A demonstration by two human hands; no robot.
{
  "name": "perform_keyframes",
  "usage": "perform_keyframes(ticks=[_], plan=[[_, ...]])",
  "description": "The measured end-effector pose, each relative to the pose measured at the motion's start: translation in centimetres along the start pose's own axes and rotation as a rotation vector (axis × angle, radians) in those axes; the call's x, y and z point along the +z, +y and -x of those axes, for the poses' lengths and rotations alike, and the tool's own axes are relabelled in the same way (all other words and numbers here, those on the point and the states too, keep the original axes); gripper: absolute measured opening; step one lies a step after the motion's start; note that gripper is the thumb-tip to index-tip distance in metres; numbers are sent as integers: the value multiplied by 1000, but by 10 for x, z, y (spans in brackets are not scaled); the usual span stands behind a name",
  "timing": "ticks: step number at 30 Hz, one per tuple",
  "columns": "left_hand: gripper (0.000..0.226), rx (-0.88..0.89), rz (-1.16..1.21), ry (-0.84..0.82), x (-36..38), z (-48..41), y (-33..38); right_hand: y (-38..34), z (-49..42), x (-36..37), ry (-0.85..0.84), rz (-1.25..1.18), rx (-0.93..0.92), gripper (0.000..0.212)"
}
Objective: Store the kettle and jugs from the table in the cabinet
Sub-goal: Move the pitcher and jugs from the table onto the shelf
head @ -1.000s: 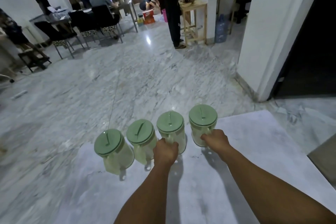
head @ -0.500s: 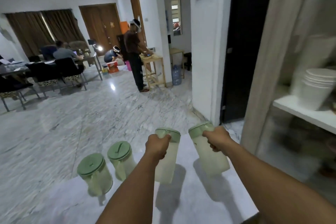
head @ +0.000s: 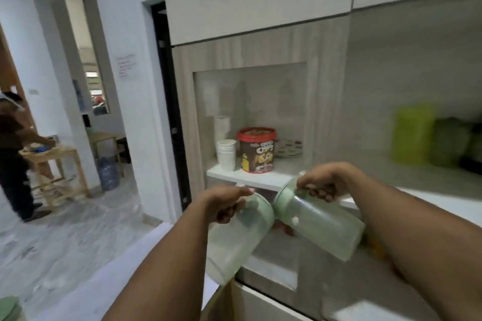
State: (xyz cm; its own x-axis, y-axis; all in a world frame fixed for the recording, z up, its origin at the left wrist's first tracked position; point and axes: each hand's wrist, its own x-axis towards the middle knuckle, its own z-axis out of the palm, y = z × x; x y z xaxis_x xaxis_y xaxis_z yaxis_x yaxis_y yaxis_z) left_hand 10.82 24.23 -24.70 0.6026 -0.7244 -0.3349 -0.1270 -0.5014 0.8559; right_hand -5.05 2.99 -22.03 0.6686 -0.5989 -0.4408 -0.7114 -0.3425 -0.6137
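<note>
Two jugs held tilted before cabinet shelf (head: 250,178) | left hand (head: 224,203) clenched on left jug (head: 237,240) | right hand (head: 323,182) clenched on right jug (head: 320,224) | shelf: cereal tub (head: 257,150), stacked cups (head: 226,154) | marble floor (head: 65,232) at left.

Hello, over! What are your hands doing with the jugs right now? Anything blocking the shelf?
Left hand gripping one jug. Right hand gripping the other jug, both tilted, lids touching. Shelf ahead holds cups and a cereal tub.
</note>
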Motion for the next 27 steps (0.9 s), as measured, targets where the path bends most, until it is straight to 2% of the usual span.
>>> perform_keyframes(ticks=[4, 8, 13, 16, 18, 20, 22, 25, 27], plan=[[32, 161, -81, -133, 76, -2, 85, 57, 74, -89, 197, -67, 110, 34], [35, 318, -70, -222, 161, 2, 159, 116, 134, -147, 419, -160, 167, 32], [35, 530, 194, -142, 260, -10, 215, 180, 151, -190, 831, -329, 71, 13], [55, 587, 241, -15, 298, -43, 226, 199, 121, -206, 986, -500, 14, 7], [61, 611, 253, 52, 312, -69, 229, 205, 87, -216, 1015, -615, -25, 6], [44, 636, 285, 107, 319, -97, 233, 207, 43, -226, 982, -718, -57, 9], [40, 618, 304, 173, 321, -135, 238, 207, -9, -236, 943, -801, -99, 11], [59, 529, 380, 196, 326, -210, 247, 201, -88, -252, 889, -896, -172, 7], [64, 468, 379, 221, 332, -271, 248, 198, -134, -256, 822, -933, -187, 13]])
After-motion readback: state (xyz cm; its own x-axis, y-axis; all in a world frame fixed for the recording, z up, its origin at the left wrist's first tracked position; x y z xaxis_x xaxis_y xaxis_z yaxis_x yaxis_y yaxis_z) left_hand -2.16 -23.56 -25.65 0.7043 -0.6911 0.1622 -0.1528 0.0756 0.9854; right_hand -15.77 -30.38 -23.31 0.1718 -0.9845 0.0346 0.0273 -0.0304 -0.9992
